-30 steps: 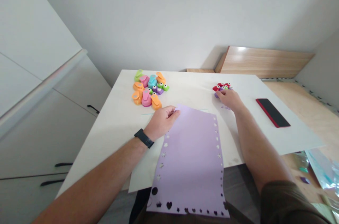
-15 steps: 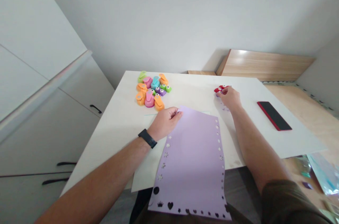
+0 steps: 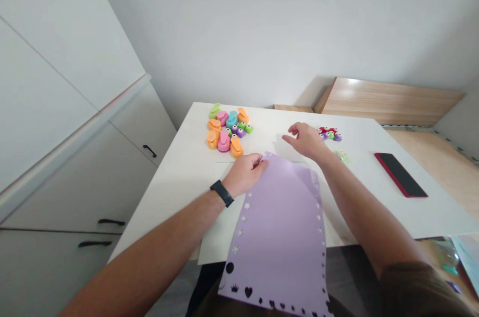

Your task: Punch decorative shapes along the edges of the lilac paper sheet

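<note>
As I watch, left hand (image 3: 245, 173) pinches purple sheet (image 3: 280, 227); right hand (image 3: 307, 140) hovers spread.
White table (image 3: 179, 177) lies beneath the sheet, cabinets (image 3: 123, 157) to its left.

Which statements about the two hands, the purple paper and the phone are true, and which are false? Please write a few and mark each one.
1. The left hand pinches the far corner of the purple paper. True.
2. The right hand holds a red punch. False: its fingers are open and empty, near the small punches.
3. The phone lies on the purple paper. False: it lies on the table, apart from the paper.
4. Shapes are punched along the paper's edges. True.
</note>
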Action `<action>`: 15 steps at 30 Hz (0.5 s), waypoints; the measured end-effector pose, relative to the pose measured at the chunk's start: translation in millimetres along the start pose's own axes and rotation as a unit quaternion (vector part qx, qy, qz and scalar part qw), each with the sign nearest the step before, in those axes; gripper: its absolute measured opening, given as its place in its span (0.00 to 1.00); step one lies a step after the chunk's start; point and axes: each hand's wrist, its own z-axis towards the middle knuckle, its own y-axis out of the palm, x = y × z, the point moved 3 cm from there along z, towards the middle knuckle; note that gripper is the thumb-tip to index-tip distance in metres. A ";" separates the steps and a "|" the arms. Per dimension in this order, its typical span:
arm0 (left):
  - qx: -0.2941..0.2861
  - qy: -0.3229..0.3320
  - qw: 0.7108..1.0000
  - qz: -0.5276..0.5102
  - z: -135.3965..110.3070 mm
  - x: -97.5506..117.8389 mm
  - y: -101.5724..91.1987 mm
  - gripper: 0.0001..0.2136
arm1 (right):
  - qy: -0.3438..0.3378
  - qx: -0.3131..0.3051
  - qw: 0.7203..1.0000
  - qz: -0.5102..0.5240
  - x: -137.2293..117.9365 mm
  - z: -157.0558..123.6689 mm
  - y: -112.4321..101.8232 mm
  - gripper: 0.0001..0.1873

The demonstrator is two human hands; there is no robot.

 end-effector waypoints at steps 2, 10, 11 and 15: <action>0.001 0.003 1.000 -0.005 0.5 -1.2 0.3 0.17 | -0.045 -0.028 0.999 0.010 -28.2 8.5 11.7 0.17; 0.009 0.019 1.000 -0.001 3.4 -7.2 1.3 0.16 | -0.128 -0.125 0.984 -0.008 -101.7 51.5 59.7 0.21; 0.009 0.022 1.000 -0.001 3.7 -7.7 1.6 0.16 | -0.132 -0.132 0.982 -0.014 -107.7 55.4 63.5 0.21; 0.005 0.024 1.000 0.008 4.8 -8.9 2.3 0.16 | -0.135 -0.138 0.980 -0.042 -122.7 64.9 75.0 0.18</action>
